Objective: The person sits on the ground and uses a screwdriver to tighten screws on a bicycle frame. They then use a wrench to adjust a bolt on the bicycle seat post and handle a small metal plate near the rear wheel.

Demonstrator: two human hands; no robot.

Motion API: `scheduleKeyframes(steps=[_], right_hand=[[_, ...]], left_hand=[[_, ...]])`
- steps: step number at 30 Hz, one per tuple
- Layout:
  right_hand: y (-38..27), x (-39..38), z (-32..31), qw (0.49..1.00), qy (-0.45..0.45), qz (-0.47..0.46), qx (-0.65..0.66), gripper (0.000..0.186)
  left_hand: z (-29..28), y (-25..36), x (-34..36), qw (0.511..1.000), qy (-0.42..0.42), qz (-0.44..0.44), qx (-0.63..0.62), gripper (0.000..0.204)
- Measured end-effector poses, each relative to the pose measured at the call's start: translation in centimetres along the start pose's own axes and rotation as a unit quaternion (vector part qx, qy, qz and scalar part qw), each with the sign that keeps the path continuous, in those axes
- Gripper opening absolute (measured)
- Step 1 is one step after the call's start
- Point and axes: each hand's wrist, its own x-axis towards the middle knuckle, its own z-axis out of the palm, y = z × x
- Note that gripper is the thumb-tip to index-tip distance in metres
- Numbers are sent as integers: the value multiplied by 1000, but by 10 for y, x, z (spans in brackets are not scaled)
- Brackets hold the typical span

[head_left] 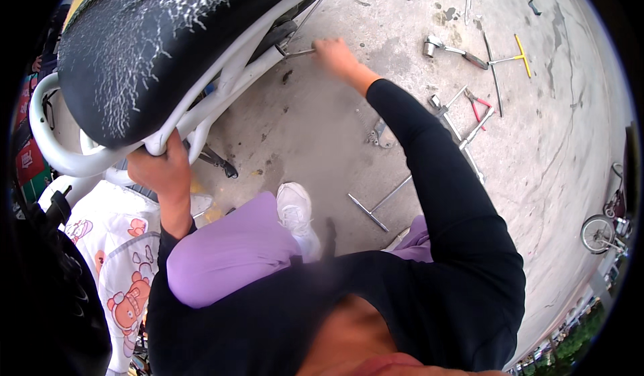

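Across the upper left leans a two-wheeler with a cracked black seat (pixel 144 54) and a white tubular frame (pixel 231 74). My left hand (pixel 163 168) is wrapped round the white tube below the seat's near end; part of its fingers is hidden behind the tube. Out to the right, my right hand (pixel 335 57) is closed on the end of a thin metal rod (pixel 300 52). The rod's other end meets the open end of a lower frame tube; what kind of tool it is does not show, and the hand is slightly blurred.
On the concrete at right lie a ratchet wrench (pixel 456 50) with a socket, a yellow-handled T-wrench (pixel 522 57), red-handled pliers (pixel 479 111) and a metal T-wrench (pixel 379 208). A patterned white cloth (pixel 117 255) hangs at lower left. A parked bicycle (pixel 598 234) stands far right.
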Motion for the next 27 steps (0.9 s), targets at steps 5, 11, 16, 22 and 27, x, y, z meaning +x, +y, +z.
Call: scheduleKeyframes(steps=[5,11,16,22,27], right_hand=[[-2,1,43,994,32,-4,107,18],[71,-23,-12,997,-11,-9,82,18],[26,-40,-133,995,-25,-87,39,15],[-27,-5,-215,968,-101,-169,-158,18],[-63,7,-220,949,-137,-203,-200,12]], left_hand=[[5,5,6,997,2,56,55,40],[12,7,16,997,-11,17,68,41],[13,-4,16,992,-47,-40,114,43],[15,0,26,997,-39,-27,63,50],[14,1,25,996,-41,-24,77,48]])
